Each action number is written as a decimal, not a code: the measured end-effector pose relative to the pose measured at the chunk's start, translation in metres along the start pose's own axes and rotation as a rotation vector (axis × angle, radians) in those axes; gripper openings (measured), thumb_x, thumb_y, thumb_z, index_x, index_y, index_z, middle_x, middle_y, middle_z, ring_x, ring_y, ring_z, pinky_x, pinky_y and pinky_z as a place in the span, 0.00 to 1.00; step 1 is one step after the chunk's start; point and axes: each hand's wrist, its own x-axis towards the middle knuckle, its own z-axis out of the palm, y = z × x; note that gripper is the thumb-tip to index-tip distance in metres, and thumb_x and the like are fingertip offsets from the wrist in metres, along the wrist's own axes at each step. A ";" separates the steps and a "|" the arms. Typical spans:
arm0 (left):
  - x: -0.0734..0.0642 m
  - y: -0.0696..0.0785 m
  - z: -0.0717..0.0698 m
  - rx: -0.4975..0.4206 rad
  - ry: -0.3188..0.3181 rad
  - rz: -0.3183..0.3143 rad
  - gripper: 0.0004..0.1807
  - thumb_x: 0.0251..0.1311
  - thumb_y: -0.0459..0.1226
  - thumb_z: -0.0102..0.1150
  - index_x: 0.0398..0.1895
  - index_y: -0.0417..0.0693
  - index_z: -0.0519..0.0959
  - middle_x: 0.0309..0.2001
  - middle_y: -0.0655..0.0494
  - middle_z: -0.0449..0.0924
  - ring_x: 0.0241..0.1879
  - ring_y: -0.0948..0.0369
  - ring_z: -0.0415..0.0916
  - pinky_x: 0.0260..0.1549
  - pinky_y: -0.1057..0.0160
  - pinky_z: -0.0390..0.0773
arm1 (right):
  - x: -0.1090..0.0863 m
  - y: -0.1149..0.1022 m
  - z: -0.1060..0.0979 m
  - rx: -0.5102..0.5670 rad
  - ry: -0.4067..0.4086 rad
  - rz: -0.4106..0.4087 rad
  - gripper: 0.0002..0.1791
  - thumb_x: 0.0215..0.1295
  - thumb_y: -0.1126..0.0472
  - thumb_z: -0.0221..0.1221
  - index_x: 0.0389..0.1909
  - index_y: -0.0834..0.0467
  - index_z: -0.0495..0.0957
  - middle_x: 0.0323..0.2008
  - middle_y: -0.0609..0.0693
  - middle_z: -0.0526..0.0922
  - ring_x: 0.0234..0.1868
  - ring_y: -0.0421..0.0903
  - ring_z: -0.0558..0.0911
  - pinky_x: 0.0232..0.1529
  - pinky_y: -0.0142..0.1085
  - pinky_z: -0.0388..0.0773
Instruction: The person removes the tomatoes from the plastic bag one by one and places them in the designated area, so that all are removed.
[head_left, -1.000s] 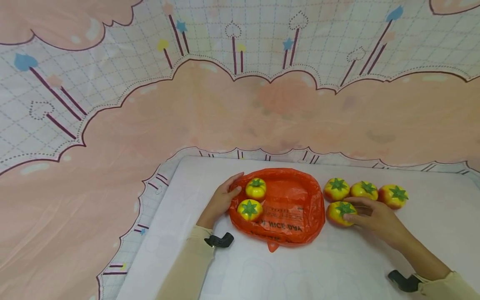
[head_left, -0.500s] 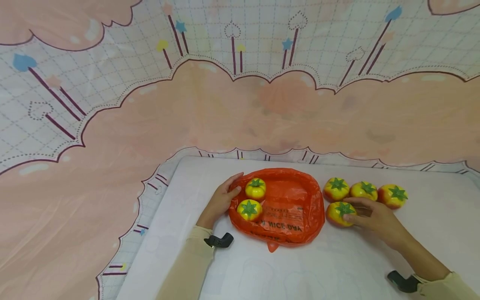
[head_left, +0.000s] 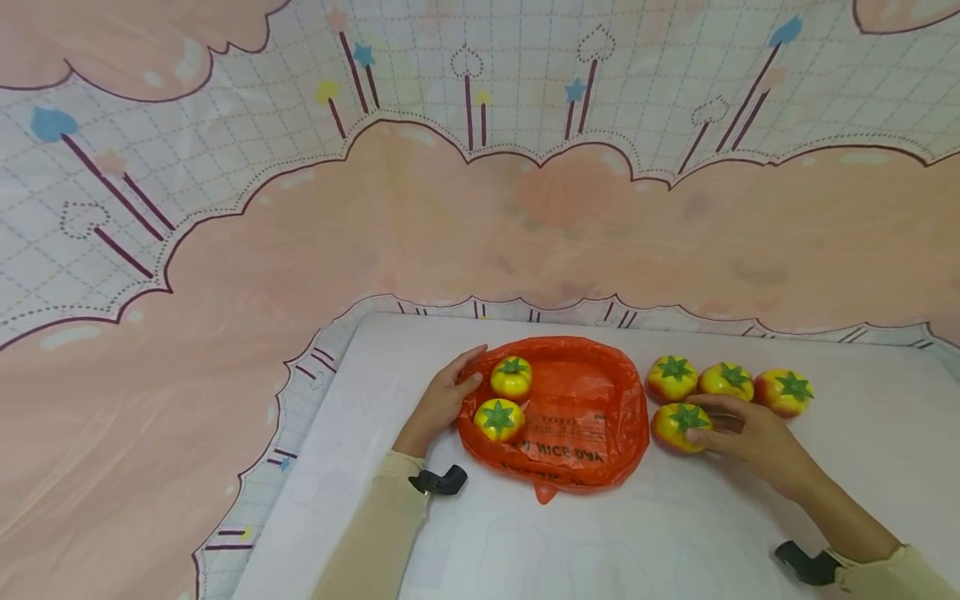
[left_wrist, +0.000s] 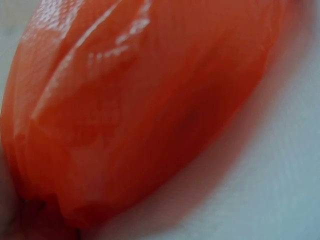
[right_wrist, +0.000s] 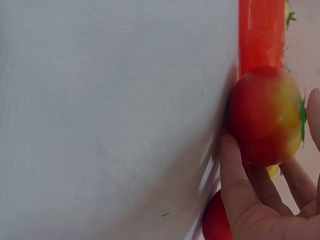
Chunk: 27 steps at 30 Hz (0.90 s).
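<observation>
On the white table (head_left: 495, 542), your left hand (head_left: 438, 402) grips the left rim of the red bag (head_left: 573, 387), where two tomatoes (head_left: 499, 422) sit; just right of it, your right hand (head_left: 759, 440) grips the front tomato (head_left: 670, 427), beside three more tomatoes (head_left: 724, 380).

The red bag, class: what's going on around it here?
A person's left hand holds the left edge of the open red bag, where two yellow-and-red fruits sit. The right hand grips a third fruit, outside the bag by its right edge. Three more fruits stand in a row beyond it on the white table.
</observation>
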 end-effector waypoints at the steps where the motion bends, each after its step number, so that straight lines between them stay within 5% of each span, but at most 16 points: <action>1: 0.000 0.000 0.000 0.000 0.000 -0.001 0.27 0.77 0.42 0.51 0.76 0.68 0.66 0.77 0.65 0.63 0.80 0.55 0.55 0.76 0.44 0.59 | 0.000 0.000 0.000 -0.002 0.001 0.000 0.39 0.63 0.41 0.68 0.69 0.60 0.73 0.67 0.68 0.74 0.64 0.71 0.76 0.49 0.48 0.88; 12: 0.000 -0.002 0.000 0.008 0.011 0.010 0.27 0.76 0.43 0.52 0.75 0.70 0.66 0.77 0.66 0.63 0.80 0.55 0.55 0.77 0.44 0.58 | -0.002 -0.005 -0.010 -0.016 0.012 -0.009 0.40 0.64 0.38 0.66 0.70 0.56 0.72 0.67 0.62 0.76 0.66 0.67 0.73 0.50 0.50 0.87; 22: 0.000 -0.005 0.000 0.006 0.007 0.003 0.27 0.76 0.44 0.52 0.75 0.71 0.66 0.76 0.68 0.63 0.79 0.56 0.55 0.76 0.44 0.59 | -0.004 -0.008 -0.025 -0.071 0.066 -0.067 0.38 0.64 0.40 0.67 0.68 0.57 0.74 0.60 0.61 0.83 0.65 0.68 0.75 0.58 0.67 0.77; 27: 0.000 -0.002 0.000 0.001 0.010 0.006 0.27 0.76 0.44 0.52 0.75 0.70 0.66 0.76 0.68 0.64 0.79 0.57 0.55 0.77 0.44 0.58 | -0.002 -0.013 -0.031 -0.094 0.088 -0.100 0.36 0.65 0.42 0.67 0.69 0.57 0.74 0.59 0.61 0.84 0.63 0.66 0.78 0.54 0.61 0.82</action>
